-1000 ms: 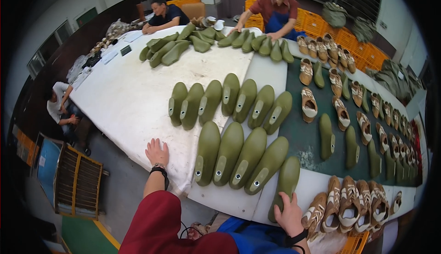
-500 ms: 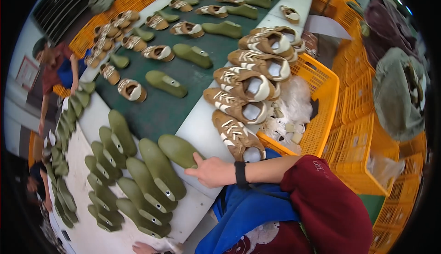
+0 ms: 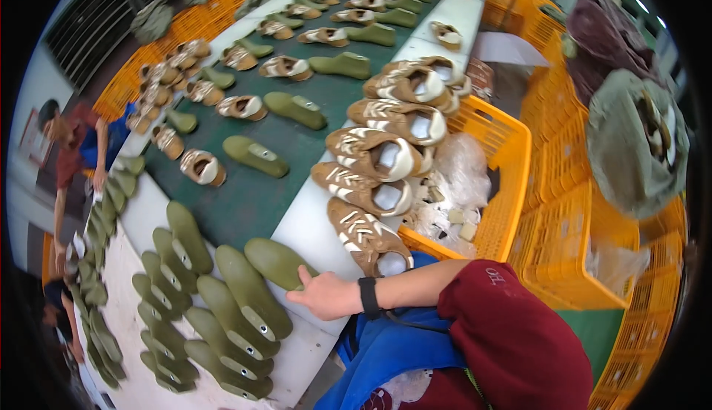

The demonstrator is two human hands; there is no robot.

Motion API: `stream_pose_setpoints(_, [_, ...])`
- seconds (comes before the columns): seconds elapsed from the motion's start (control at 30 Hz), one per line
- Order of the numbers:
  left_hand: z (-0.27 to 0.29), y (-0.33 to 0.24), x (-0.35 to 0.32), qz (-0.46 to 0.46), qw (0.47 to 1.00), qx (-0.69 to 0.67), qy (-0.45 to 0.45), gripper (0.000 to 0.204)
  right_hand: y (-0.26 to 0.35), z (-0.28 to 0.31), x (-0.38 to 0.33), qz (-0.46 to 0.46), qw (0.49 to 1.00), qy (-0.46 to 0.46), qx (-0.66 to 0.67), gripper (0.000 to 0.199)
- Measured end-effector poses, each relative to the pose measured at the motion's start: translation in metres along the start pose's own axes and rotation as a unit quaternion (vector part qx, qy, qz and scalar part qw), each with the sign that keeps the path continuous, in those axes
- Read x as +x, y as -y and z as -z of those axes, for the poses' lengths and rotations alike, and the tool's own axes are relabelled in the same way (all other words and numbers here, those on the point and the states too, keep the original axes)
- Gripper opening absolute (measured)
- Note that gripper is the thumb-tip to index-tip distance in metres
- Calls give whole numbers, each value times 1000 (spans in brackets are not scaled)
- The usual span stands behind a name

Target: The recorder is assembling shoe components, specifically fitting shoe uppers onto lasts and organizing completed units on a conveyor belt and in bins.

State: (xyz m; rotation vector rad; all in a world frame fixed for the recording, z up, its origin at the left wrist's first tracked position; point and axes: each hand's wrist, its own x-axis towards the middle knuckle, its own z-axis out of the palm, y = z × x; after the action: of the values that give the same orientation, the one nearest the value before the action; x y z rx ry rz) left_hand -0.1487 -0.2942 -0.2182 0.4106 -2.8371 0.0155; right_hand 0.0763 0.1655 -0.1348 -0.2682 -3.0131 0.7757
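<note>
My right hand [image 3: 325,293], with a black band at the wrist, is closed on the near end of a smooth green shoe last [image 3: 276,260]. One finger lies over its top and another digit shows at its near side; the rest of the grip is hidden. The shoe last lies aslant at the white table's edge. Left of it, rows of similar green shoe lasts [image 3: 252,291] lie close together, several with a round metal-rimmed hole near one end. My left hand is out of view.
Brown and white sneakers [image 3: 371,236] line the table's right side, beside an orange crate [image 3: 512,180] holding plastic bags and scraps. A green belt [image 3: 237,206] bears paired shoes and lasts. Stacked orange crates [image 3: 556,225] stand right. Across the belt, a co-worker [image 3: 78,139] reaches toward more lasts.
The view has shifted, so the belt and shoes sit lower and further left. My right hand stays on the same shoe last. My left hand, at the bottom edge before, has left the view.
</note>
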Motion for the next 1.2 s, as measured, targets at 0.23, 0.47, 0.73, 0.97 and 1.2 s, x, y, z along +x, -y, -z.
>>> stream_pose_setpoints(0.23, [-24, -25, 12, -31, 999, -13, -34, 45, 0, 19, -9, -35, 999, -34, 16, 38])
stream_pose_setpoints(0.47, [3, -24, -2, 75, 996, -46, 5, 44, 12, 23, -7, -8, 1000, -8, -20, 43])
stream_pose_setpoints(0.73, [3, -32, -3, 65, 996, -57, 2, 44, 9, 26, -5, -15, 999, -6, -32, 44])
stream_pose_setpoints(0.97, [1, -30, -4, 55, 996, -66, -9, 44, 11, 27, -8, -20, 999, -6, -33, 44])
stream_pose_setpoints(1.2, [6, -34, -2, 58, 997, -41, 16, 44, 5, 22, -9, -13, 999, -37, -26, 42])
